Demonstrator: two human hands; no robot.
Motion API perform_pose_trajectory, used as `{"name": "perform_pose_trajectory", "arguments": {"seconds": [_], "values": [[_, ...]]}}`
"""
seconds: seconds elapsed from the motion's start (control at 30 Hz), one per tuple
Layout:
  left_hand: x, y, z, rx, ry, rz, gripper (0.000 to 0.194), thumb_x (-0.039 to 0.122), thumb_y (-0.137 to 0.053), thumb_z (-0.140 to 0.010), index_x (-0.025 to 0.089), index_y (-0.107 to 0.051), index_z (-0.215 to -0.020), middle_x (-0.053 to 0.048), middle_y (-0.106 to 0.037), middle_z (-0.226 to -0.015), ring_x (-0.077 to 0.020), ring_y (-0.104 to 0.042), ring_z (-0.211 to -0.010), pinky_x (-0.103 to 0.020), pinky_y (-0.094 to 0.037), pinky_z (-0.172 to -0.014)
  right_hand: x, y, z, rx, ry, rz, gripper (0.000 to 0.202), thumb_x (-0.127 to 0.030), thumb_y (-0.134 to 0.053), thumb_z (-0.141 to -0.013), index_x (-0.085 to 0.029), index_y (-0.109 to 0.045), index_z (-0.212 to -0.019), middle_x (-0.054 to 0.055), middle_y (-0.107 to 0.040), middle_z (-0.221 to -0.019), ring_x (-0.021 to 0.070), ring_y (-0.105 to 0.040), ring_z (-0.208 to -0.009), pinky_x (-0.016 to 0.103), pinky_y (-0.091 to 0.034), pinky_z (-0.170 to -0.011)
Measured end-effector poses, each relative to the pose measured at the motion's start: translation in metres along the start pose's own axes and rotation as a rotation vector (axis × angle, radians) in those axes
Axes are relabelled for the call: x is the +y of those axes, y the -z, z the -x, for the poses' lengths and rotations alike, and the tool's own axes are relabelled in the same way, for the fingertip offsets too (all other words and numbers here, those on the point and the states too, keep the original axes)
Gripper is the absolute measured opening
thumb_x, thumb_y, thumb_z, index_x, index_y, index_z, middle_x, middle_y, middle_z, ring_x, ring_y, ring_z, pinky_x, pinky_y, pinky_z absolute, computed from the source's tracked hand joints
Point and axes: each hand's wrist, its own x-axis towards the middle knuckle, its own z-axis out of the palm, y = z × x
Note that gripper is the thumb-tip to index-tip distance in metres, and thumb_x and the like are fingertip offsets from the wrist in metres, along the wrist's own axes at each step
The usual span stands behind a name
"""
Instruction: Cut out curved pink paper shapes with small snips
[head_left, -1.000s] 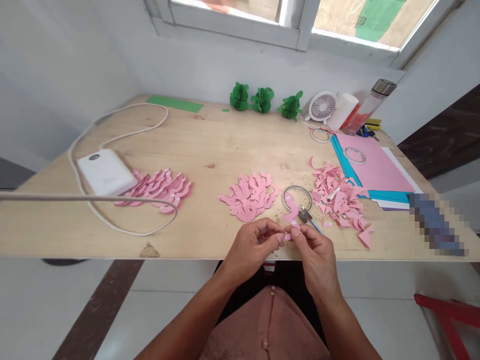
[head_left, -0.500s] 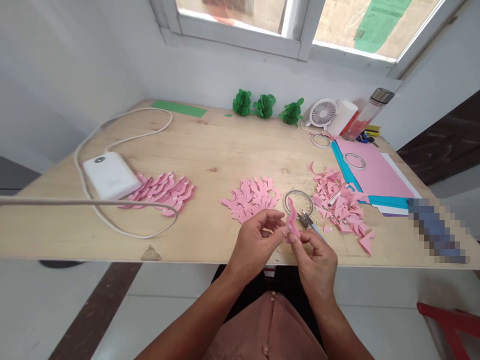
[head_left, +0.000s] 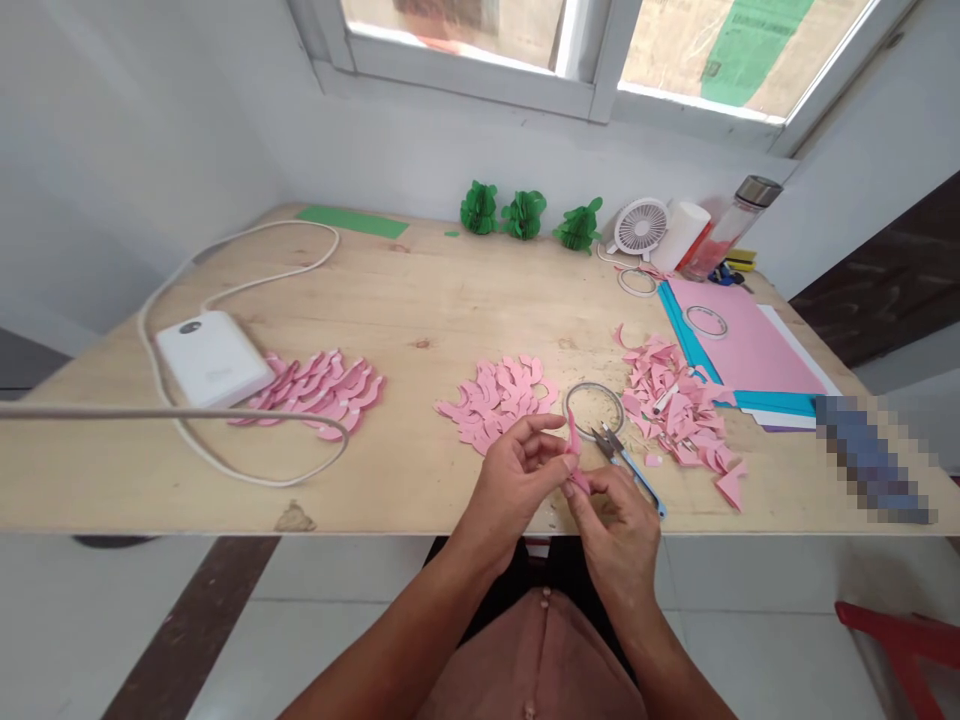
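Note:
Between my two hands, over the table's front edge, is a small curved pink paper cutout (head_left: 574,438). My left hand (head_left: 517,475) pinches it from the left, thumb against fingers. My right hand (head_left: 616,520) grips its lower end between thumb and index finger. Just beyond lie thread snips (head_left: 631,468) with pale blue handles, near a tape ring (head_left: 593,410). A cluster of wavy pink paper cutouts (head_left: 491,400) lies left of the ring. Farther left sits a layered group of pink cutouts (head_left: 319,390) with white spots at their ends.
Pink paper scraps (head_left: 679,405) are heaped at right, before stacked coloured sheets (head_left: 757,345). A white power bank (head_left: 214,358) with a looping cable (head_left: 247,478) lies left. Green paper ornaments (head_left: 523,215), a small fan (head_left: 640,228) and a bottle (head_left: 739,230) stand along the back.
Both hands still hold the pink cutout, which has turned more edge-on. My right hand has shifted slightly left and down, baring more of the snips' handles. The view has moved a little.

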Motion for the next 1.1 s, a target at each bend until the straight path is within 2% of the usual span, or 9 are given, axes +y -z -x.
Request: {"name": "perform_pose_trajectory", "arguments": {"seconds": [0.3,0.43,0.7,0.87,1.1], "values": [[-0.0055,0.0032,0.0032,-0.002,0.014,0.034,0.032,0.016,-0.071,-0.068,0.015,-0.058,-0.097,0.003,-0.059,-0.072,-0.0076,-0.053,-0.064,-0.02,-0.044,-0.066,-0.0036,0.0006,0.0062,-0.141,-0.027,-0.13,0.02,-0.028,-0.051,-0.089,-0.019,-0.055,-0.071,0.0,-0.056,-0.069,0.0142,-0.052,-0.069,0.026,-0.039,-0.064],[-0.0049,0.0023,0.0053,-0.012,0.048,0.069,0.031,0.013,-0.069,-0.067,0.014,-0.058,-0.097,0.001,-0.061,-0.073,-0.008,-0.053,-0.063,-0.019,-0.043,-0.061,-0.0064,0.0015,0.0083,-0.191,-0.07,-0.167,0.029,-0.026,-0.043,-0.092,-0.018,-0.052,-0.066,0.002,-0.056,-0.07,0.0148,-0.052,-0.069,0.027,-0.038,-0.064],[-0.0023,-0.0009,0.0045,-0.015,0.126,0.194,0.041,0.021,-0.074,-0.067,0.013,-0.059,-0.103,0.002,-0.06,-0.066,-0.008,-0.053,-0.057,-0.019,-0.043,-0.058,-0.0062,0.0037,0.0091,-0.146,-0.121,-0.182,0.031,-0.027,-0.044,-0.091,-0.018,-0.054,-0.062,0.001,-0.055,-0.063,0.0151,-0.054,-0.067,0.026,-0.04,-0.063],[-0.0066,-0.0014,0.0016,0.043,0.128,0.2,0.036,0.022,-0.078,-0.061,0.013,-0.061,-0.092,0.003,-0.06,-0.064,-0.0074,-0.052,-0.053,-0.019,-0.042,-0.053,-0.0056,0.0041,0.0086,-0.144,-0.111,-0.154,0.033,-0.027,-0.044,-0.09,-0.018,-0.053,-0.059,0.001,-0.055,-0.062,0.0153,-0.054,-0.066,0.026,-0.041,-0.063],[-0.0063,-0.0043,-0.0006,0.028,0.126,0.229,0.029,0.02,-0.079,-0.058,0.014,-0.06,-0.079,0.004,-0.058,-0.061,-0.0062,-0.048,-0.048,-0.018,-0.04,-0.047,-0.007,0.004,0.0087,-0.173,-0.077,-0.149,0.031,-0.025,-0.043,-0.091,-0.019,-0.056,-0.063,0.002,-0.058,-0.064,0.0156,-0.055,-0.068,0.027,-0.043,-0.064]]}}
